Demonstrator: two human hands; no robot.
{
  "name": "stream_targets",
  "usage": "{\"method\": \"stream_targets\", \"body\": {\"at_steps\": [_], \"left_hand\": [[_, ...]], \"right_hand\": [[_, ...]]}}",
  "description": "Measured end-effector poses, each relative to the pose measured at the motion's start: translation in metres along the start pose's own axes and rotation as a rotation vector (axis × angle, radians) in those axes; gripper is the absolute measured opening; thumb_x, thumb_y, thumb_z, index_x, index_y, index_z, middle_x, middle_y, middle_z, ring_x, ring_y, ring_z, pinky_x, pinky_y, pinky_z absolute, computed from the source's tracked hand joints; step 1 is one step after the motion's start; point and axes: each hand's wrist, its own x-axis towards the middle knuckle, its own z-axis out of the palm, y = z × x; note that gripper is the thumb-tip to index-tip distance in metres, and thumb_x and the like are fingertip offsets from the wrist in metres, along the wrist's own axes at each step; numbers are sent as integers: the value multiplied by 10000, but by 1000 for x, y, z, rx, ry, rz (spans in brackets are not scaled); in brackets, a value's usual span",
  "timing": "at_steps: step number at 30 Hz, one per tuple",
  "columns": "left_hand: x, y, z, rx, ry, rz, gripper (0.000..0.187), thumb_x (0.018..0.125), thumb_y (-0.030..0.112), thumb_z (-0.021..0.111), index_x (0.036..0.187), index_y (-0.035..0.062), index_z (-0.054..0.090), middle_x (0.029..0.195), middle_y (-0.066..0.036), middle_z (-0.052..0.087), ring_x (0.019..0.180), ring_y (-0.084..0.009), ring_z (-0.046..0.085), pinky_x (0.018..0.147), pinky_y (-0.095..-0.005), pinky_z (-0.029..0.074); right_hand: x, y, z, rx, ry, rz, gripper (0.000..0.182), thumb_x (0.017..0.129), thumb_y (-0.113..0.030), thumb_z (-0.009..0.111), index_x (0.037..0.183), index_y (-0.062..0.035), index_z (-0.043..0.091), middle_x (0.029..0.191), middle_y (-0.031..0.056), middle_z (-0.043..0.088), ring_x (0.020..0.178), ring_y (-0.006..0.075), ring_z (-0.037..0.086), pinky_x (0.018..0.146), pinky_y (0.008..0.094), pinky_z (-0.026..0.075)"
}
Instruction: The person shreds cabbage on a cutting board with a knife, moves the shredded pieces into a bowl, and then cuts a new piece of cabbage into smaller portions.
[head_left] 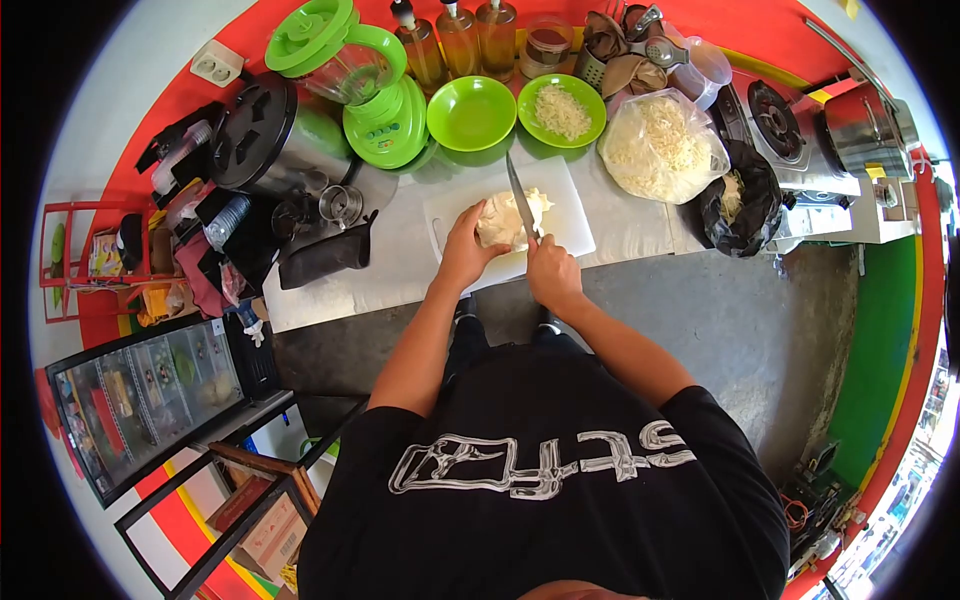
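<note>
A pale, cream-coloured block of food (pixel 500 222) lies on a white cutting board (pixel 570 215), with small cut pieces at its right side. My left hand (pixel 468 248) is wrapped round the block's left side. In my right hand (pixel 552 270) is the handle of a knife (pixel 520 198), whose blade points away from me along the block's right part. Beyond the board stand a green bowl (pixel 471 114) with nothing visible in it and a green plate (pixel 590 125) holding a small heap of pale shreds (pixel 562 112).
A plastic bag of pale shreds (pixel 665 150) and a black bag (pixel 745 200) sit to the right, near a stove (pixel 775 120). A green blender (pixel 385 120), bottles (pixel 458 40) and a large dark-lidded pot (pixel 255 130) stand behind and left. A black pouch (pixel 328 256) lies left.
</note>
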Motion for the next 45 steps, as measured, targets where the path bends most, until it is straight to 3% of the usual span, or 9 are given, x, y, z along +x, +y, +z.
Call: {"method": "stream_targets", "body": {"at_steps": [2,11,16,20,23,25,29,31,45], "left_hand": [[0,1,-1,-34,6,-1,937,669,169,925,1456,-6,448,1421,-199,525,1276,-356,543,1054,-402,466],[-1,7,-7,0,-11,-65,953,660,198,933,1457,-11,454,1352,-199,566,1204,-323,590,976,-374,506],[-3,3,-6,35,-14,-23,924,674,141,921,1462,2,460,1370,-186,535,1120,-300,609,906,-353,524],[8,5,-19,32,-89,-59,915,676,112,914,1466,22,461,1360,-177,527,1151,-300,605,941,-358,526],[18,8,-27,51,-118,73,940,680,54,890,1499,38,427,1334,-183,549,1092,-261,627,906,-343,547],[20,15,-27,6,-83,-100,973,684,62,881,1522,43,385,1394,-210,523,1171,-287,610,968,-368,527],[21,0,2,37,13,-19,992,694,101,884,1528,20,353,1448,-232,491,1261,-330,566,1064,-393,468],[11,16,9,119,73,45,1000,701,151,887,1511,-41,333,1476,-239,472,1346,-393,484,1151,-416,381],[8,22,7,17,-3,-34,1091,723,160,887,1554,-56,215,1509,-268,440,1365,-375,483,1138,-387,391]], "right_hand": [[3,1,5,34,-3,10,421,1055,-353,449,963,38,574,833,325,670,803,511,673,730,579,539],[18,8,8,136,-35,-64,455,1051,-337,445,962,82,599,870,357,663,856,522,664,791,575,529],[10,9,17,180,21,-70,454,1050,-339,446,954,78,599,874,364,655,846,526,656,788,585,520],[8,8,0,133,34,-92,437,1051,-315,456,925,79,595,814,361,644,809,540,635,758,590,502],[8,20,-13,50,8,-156,423,1049,-339,458,944,50,588,805,337,656,785,521,652,727,582,518],[7,21,-25,-4,-14,-201,413,1048,-362,458,969,23,585,807,320,665,770,506,666,707,574,533],[16,24,-35,-78,-35,-214,401,1048,-382,459,1012,-2,582,807,296,676,770,492,673,701,565,537],[23,26,-30,-75,-25,-206,400,1048,-389,458,1024,-9,581,812,288,680,773,486,676,708,562,539],[32,9,-20,-174,-6,-196,393,1046,-383,465,985,-16,588,820,254,703,775,445,703,715,519,567]]}}
